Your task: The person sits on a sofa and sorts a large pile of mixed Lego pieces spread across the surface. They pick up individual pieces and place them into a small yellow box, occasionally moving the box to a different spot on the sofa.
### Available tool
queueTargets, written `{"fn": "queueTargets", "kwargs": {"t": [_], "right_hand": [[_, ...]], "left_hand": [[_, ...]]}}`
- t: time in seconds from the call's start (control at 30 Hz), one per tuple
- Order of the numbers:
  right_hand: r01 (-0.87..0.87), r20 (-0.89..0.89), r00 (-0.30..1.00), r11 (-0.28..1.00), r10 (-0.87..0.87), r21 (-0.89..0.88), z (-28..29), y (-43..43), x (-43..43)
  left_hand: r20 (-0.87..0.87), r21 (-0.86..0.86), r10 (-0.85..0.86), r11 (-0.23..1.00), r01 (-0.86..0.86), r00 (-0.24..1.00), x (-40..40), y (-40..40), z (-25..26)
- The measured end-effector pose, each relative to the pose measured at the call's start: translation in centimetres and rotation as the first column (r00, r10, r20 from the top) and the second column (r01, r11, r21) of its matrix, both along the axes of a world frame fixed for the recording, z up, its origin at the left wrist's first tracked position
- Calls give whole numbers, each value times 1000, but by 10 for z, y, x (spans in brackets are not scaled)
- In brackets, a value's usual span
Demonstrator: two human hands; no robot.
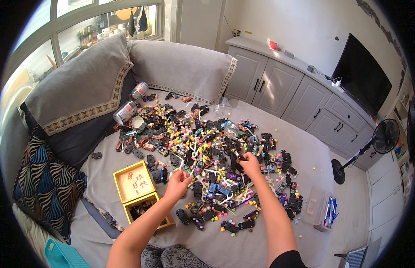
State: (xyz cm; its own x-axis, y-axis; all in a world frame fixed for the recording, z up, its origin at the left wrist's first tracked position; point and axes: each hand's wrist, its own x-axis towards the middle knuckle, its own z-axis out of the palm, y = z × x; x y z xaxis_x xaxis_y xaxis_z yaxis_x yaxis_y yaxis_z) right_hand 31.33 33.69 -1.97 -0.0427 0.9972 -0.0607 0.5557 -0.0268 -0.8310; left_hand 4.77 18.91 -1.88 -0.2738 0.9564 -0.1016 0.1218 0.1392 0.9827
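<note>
A wide heap of small toys (pixel 190 137) is spread before me on a grey cloth cover, with toy cars, little coloured pieces and white plastic sticks mixed together. At the heap's near left side, my left hand (pixel 178 183) pinches a small pale piece, too small to name. My right hand (pixel 251 164) is at the heap's middle right, its fingers closed on a black item (pixel 235 160) whose kind is unclear. Left of my left hand stands an open yellow wooden box (pixel 135 181); its raised lid bears handwriting, and dark things lie inside.
Two clear labelled jars (pixel 125 113) lie at the back left, near a sofa cushion. Clear containers (pixel 220 106) are at the heap's far edge. A clear plastic box (pixel 321 211) with pens sits at the right edge. A teal basket (pixel 65 254) is at lower left; a black fan (pixel 355 152) stands right.
</note>
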Motion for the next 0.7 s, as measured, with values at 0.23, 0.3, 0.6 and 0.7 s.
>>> {"fn": "queueTargets", "kwargs": {"t": [0.23, 0.3, 0.6, 0.7], "right_hand": [[-174, -589, 808, 967, 33, -185, 28, -61, -5], [-226, -633, 759, 974, 154, -34, 12, -80, -18], [-261, -816, 566, 912, -121, -316, 5, -158, -13], [-135, -761, 622, 932, -184, -335, -7, -154, 7]], "left_hand": [[317, -85, -110, 986, 144, 942, 37, -7, 47], [400, -212, -111, 954, 210, 910, 52, -8, 56], [93, -47, -121, 991, 125, 988, 58, -30, 30], [-328, -105, -140, 988, 111, 934, 45, -36, 37]]}}
